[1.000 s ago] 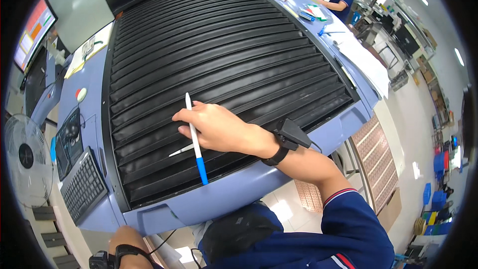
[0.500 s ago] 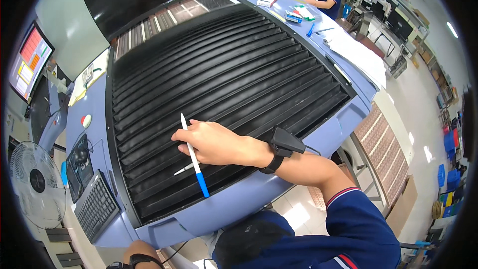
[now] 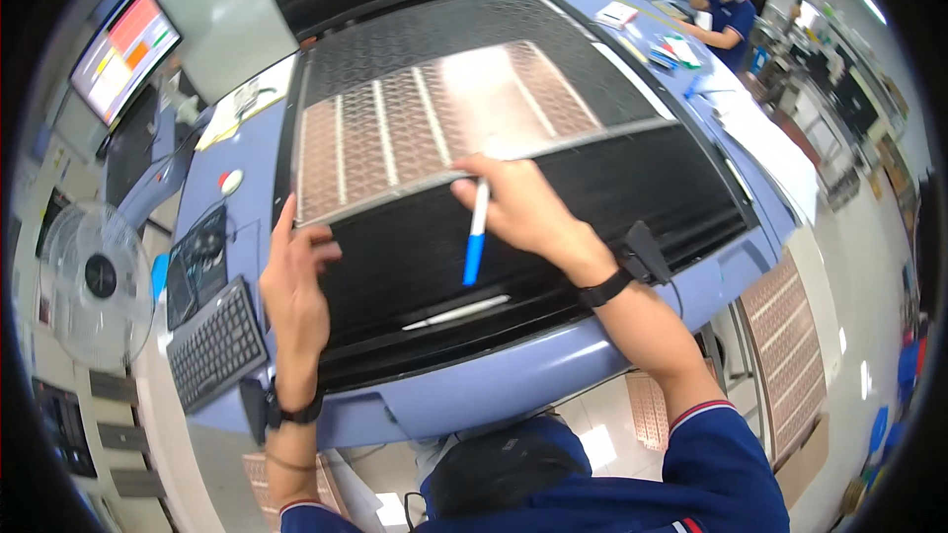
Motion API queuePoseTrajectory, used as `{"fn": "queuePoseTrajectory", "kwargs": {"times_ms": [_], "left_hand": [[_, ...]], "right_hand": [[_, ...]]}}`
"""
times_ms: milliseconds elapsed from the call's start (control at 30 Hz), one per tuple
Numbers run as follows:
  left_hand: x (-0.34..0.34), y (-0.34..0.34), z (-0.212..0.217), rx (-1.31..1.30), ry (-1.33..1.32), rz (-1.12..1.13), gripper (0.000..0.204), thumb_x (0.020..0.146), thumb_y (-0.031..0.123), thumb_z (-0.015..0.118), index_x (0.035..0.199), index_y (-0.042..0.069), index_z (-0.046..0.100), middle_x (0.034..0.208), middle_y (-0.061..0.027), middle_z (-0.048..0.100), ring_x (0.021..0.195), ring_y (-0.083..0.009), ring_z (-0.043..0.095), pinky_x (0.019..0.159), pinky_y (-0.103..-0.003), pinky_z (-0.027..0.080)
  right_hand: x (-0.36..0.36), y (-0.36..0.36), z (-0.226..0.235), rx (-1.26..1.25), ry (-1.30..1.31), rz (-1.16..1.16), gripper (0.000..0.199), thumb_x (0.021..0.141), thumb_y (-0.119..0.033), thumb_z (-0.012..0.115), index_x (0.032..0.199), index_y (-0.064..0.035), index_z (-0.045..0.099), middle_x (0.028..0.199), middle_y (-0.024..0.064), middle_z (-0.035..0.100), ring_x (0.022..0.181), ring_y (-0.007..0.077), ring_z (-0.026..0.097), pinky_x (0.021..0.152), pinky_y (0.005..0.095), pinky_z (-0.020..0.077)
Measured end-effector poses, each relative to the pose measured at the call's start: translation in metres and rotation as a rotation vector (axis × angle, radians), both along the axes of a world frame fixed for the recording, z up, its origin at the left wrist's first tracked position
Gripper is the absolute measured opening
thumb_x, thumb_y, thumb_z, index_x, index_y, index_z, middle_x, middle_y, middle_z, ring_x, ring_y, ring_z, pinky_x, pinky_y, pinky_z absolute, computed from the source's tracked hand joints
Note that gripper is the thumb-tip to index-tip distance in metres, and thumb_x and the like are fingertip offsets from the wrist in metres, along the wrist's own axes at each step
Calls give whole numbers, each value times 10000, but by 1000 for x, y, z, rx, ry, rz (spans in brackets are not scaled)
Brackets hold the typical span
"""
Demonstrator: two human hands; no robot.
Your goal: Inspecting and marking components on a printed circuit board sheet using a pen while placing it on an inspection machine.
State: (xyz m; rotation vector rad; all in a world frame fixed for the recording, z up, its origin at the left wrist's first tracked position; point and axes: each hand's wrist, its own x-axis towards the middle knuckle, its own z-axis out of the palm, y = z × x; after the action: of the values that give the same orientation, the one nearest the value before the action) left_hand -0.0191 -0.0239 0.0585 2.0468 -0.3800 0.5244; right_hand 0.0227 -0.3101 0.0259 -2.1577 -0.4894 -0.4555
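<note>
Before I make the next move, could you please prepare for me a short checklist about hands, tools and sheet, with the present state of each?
1. Pen in the right hand: ok, it is held, blue end toward the person.
2. Left hand without any tool: ok, nothing is seen in it.
3. Black cover free of loose tools: not ok, a white stick lies on it.
4. Copper sheet visible beyond the cover: ok.
5. Sheet surface without flaws: cannot tell, glare and blur hide detail.
6. Right fingertips off the sheet: cannot tell, they are close to its near edge.
</note>
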Motion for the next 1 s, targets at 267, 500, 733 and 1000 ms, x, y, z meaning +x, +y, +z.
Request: {"fn": "queuePoseTrajectory", "kwargs": {"times_ms": [267, 500, 733, 1000], "left_hand": [[16, 48, -36, 556, 151, 294, 656, 988, 380, 575, 1439, -67, 408, 1292, -298, 582, 1158, -434, 592, 967, -475, 475], [27, 60, -41, -146, 100, 251, 457, 1007, 229, 576, 1363, -52, 521, 1175, -157, 665, 999, -201, 662, 850, -323, 517], [12, 40, -37, -404, -204, 140, 475, 1002, 226, 575, 1385, -43, 492, 1208, -194, 653, 1046, -248, 660, 902, -349, 513], [7, 34, -41, -176, -254, 104, 535, 952, 294, 632, 1390, 18, 500, 1210, -204, 661, 1098, -340, 658, 950, -415, 508]], "right_hand": [[14, 0, -2, -107, 88, -36, 435, 904, -261, 707, 1223, 15, 602, 920, 242, 703, 833, 393, 694, 726, 441, 534], [2, 6, -1, -288, 193, 29, 593, 824, -239, 784, 1303, 14, 543, 1235, 232, 625, 1191, 442, 550, 966, 495, 455], [31, -21, 12, -23, -185, -285, 225, 940, -203, 670, 1069, -19, 666, 944, 182, 697, 935, 311, 673, 804, 401, 512], [136, -105, 101, 642, -127, -177, 318, 1054, -223, 498, 1205, 29, 619, 1138, 107, 679, 1017, 196, 653, 894, 330, 513]]}}
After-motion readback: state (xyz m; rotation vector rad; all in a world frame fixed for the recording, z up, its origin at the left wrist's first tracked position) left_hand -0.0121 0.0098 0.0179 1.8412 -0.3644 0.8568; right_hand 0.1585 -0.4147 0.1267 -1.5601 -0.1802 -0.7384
